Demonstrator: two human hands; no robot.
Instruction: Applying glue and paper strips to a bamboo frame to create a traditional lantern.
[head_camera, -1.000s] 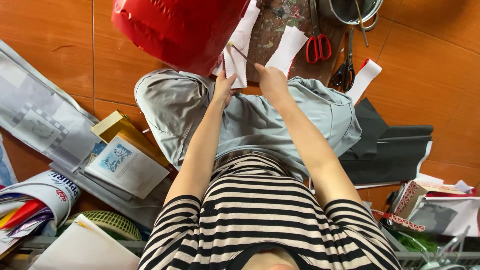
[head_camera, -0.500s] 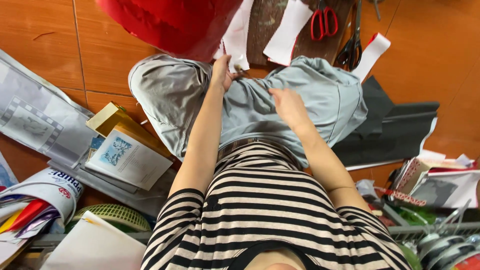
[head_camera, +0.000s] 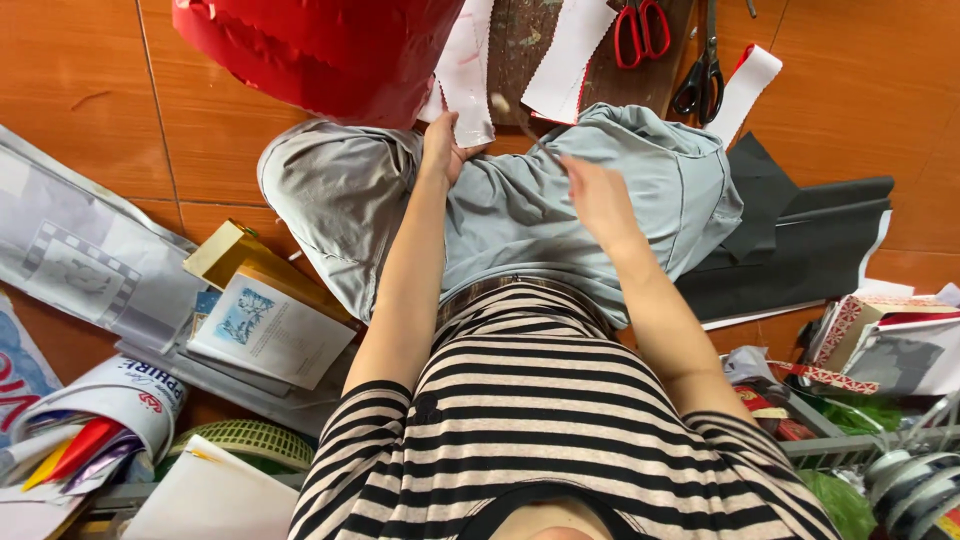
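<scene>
My left hand rests on my knee and pinches the lower end of a white paper strip with a zigzag edge. The strip runs up beside a large shiny red sheet. My right hand hovers over my grey trousers, blurred by motion. It grips a thin dark stick whose pale tip points toward the strip. A second white strip lies on a worn wooden board just beyond my knees.
Red-handled scissors and black scissors lie on the board's right side, next to a red-edged white strip. Black sheets lie on the orange tiles to the right. Newspapers, a booklet and boxes crowd both sides.
My right hand has pulled back from the paper strips toward my lap and now carries the thin stick. My left hand has stayed on the white strip.
</scene>
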